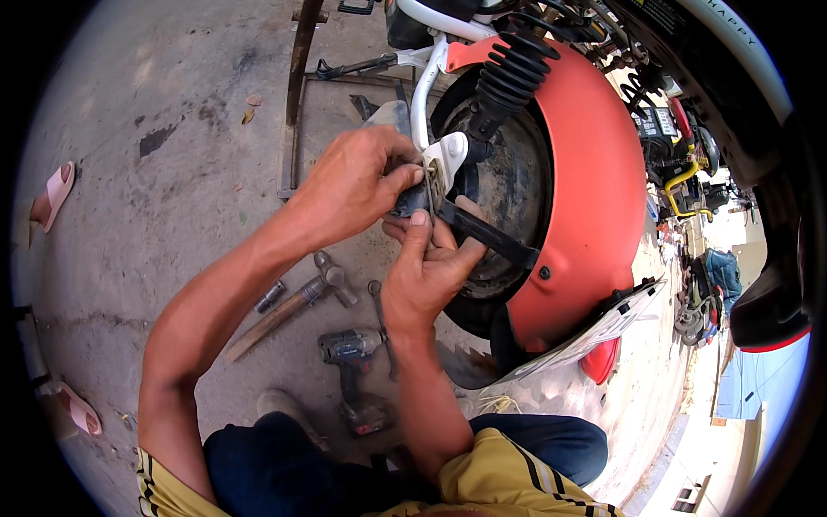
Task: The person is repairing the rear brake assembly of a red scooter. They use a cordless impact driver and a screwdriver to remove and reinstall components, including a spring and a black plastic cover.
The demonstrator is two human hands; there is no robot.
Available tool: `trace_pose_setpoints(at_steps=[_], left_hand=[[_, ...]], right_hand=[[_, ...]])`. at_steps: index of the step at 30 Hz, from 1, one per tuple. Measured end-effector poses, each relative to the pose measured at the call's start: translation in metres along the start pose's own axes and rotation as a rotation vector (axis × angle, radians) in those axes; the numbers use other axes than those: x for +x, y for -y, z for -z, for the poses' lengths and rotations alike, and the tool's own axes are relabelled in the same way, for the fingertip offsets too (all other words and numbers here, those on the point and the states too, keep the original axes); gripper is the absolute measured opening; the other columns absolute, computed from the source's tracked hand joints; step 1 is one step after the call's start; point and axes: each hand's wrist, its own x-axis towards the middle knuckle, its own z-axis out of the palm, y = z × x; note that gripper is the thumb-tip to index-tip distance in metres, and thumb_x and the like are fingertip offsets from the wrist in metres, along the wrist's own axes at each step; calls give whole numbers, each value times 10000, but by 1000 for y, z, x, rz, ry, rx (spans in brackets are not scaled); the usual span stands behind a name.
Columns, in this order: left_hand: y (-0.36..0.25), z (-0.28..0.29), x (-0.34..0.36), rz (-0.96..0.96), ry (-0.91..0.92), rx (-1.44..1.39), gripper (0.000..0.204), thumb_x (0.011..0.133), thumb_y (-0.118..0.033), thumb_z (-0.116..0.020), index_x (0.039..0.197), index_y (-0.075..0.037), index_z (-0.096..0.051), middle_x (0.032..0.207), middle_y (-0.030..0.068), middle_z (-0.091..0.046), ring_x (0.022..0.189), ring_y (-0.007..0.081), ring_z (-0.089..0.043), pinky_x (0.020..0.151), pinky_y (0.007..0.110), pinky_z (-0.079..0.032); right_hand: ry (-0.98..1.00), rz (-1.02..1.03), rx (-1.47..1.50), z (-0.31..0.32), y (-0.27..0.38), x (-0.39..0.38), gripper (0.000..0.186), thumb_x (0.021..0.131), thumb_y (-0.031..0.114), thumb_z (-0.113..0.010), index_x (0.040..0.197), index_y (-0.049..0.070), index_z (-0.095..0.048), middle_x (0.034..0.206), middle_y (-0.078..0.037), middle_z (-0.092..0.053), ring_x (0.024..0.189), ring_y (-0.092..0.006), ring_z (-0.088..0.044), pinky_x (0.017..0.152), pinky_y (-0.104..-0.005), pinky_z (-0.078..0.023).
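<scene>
Both my hands work beside the rear wheel (508,207) of a scooter-like vehicle with a red mudguard (599,172). My left hand (362,177) is closed, thumb and fingers pinched against the white frame bracket (448,155); whatever small part they grip is hidden. Just below it, my right hand (426,271) is closed around the inner end of a black mudguard stay (491,237), with its thumb up against the metal at the bracket. The stay's other end meets the mudguard beside a dark bolt. Above the bracket stands a black coil shock absorber (512,77).
On the concrete floor lie a hammer (280,319), a socket (270,297), a wrench (379,314) and a cordless impact driver (353,370). A metal stand (295,103) rises behind my left hand. Another person's pink slippers (59,194) show at far left. A licence plate (586,332) hangs below the mudguard.
</scene>
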Motion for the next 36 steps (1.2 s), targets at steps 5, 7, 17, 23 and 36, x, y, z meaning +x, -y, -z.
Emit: trace_pose_setpoints(at_steps=[5,7,17,23,36], left_hand=[[-8,2,-3,40,27,10,203,919,-111,-726,1014,68,-736,897,176,-674,786,295,-652,713,421,-508],[-10,4,-4,49,30,15,212,914,-117,-728,1013,71,-736,895,177,-673,780,295,-652,709,421,-506],[3,1,-4,1,6,13,166,899,-60,-754,1004,67,-731,899,168,-662,811,315,-672,736,424,-515],[1,1,-9,-20,-16,87,160,892,-57,-748,1007,54,-746,922,186,-676,835,364,-684,747,436,-524],[-1,1,-5,-59,-3,124,154,887,-69,-739,986,48,-751,888,191,-668,816,390,-666,731,464,-506]], right_hand=[[-2,-37,35,6,15,3,462,1069,-6,-548,1465,17,-312,1000,-243,-690,784,-223,-723,726,-380,-659],[-12,-50,61,6,18,3,456,1067,-3,-555,1457,9,-321,987,-236,-690,784,-225,-727,720,-383,-662],[60,-125,10,10,17,5,359,1062,14,-582,1363,-103,-423,1041,-287,-725,818,-284,-774,696,-372,-667],[67,-189,21,6,24,4,356,1061,12,-576,1353,-147,-448,1030,-277,-727,828,-285,-776,708,-375,-674],[37,-160,34,8,25,5,351,1059,8,-578,1365,-117,-459,1058,-268,-720,843,-289,-772,714,-391,-676]])
